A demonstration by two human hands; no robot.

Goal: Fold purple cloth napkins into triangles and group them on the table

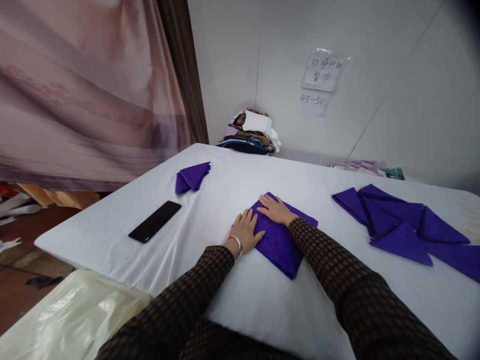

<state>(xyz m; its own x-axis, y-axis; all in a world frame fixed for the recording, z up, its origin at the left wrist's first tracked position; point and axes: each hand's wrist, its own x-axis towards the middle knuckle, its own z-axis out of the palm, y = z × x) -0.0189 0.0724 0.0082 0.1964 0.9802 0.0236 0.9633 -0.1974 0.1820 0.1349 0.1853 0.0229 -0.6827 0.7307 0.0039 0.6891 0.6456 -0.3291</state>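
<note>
A folded purple cloth lies on the white-covered table, one corner pointing toward me. My left hand rests flat on its left edge with the fingers spread, and a silver bracelet circles that wrist. Near the cloth's far corner my right hand presses palm down, fingers apart. Both hands touch the cloth from above and neither grips it. At the back left sits a smaller purple cloth folded into points. Several purple folded pieces overlap on the right side.
A black phone lies on the table's left part. Behind the table is a pile of clothes, with more fabric at the right back edge. A pink curtain hangs at left; clear plastic lies at the lower left.
</note>
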